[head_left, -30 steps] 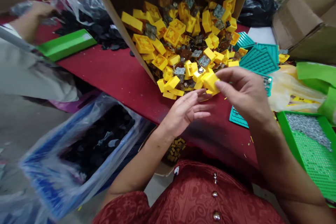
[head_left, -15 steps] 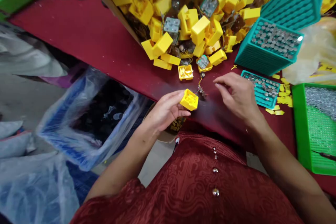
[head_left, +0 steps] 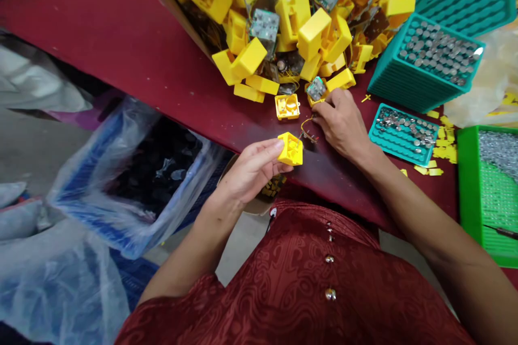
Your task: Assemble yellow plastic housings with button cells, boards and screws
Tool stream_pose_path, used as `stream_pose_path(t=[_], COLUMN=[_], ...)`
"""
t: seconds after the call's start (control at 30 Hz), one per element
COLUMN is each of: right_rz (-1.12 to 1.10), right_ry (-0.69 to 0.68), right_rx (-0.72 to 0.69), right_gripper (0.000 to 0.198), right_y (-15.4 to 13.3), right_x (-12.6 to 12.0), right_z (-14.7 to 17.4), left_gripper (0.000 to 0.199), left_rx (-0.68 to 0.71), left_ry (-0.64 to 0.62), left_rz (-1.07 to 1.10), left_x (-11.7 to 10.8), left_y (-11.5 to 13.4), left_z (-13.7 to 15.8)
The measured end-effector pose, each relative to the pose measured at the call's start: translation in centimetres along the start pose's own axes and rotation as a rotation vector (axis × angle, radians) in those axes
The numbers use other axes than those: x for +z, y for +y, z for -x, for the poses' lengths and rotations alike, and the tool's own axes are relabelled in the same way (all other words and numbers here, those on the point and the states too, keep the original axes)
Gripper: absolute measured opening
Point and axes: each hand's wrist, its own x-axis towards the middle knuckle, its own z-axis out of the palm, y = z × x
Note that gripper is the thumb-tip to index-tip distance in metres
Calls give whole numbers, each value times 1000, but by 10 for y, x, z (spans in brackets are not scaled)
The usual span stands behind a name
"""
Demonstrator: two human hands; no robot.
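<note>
My left hand (head_left: 254,167) grips an open yellow plastic casing (head_left: 291,149) between thumb and fingers, its hollow inside showing. Thin yellow wires run from the casing to a small circuit board (head_left: 311,138) beside it. My right hand (head_left: 342,121) has its fingertips pinched at the far end of the wire, over a small dark round part that they mostly hide. Just beyond the fingers lies another yellow casing with a grey-green block (head_left: 316,88) in it. A shallow yellow casing half (head_left: 287,107) sits to its left on the red table cover (head_left: 178,99).
A heap of yellow casings (head_left: 249,59) fills the back. At the right are a stack of teal trays (head_left: 421,86), a single teal tray (head_left: 382,143) with metal discs, yellow pieces (head_left: 445,137) and a green tray (head_left: 469,194). A plastic-lined blue crate (head_left: 84,199) stands lower left.
My right hand has moved left and away from me, from above the table to the wire's end. My left hand still holds the casing, turned slightly. The view has shifted a little.
</note>
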Motion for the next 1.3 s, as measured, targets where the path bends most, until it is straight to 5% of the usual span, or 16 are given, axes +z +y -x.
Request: stream_pose_path(t=[0.27,0.5,0.7,1.1,1.3], right_rz=[-170,-43,-142,77,-254], right_ry=[264,267,188,-85,151], right_rx=[53,196,214,112,278], right_gripper=[10,18,26,28,18], right_y=[10,11,21,18,26], right_x=[-44,-22,-26,-45,-48], right_z=[85,154,157,140,146], left_gripper=[23,16,19,22,27], left_rx=[-226,-378,-325,-307,-182], left_ry=[-109,-162,-104,-37,-79], left_rz=[10,-17,-98,-86,21], left_x=[19,44,54,65,75], left_y=[-8,-28,-31,-33,-46], left_z=[0,0,-3,-6,-12])
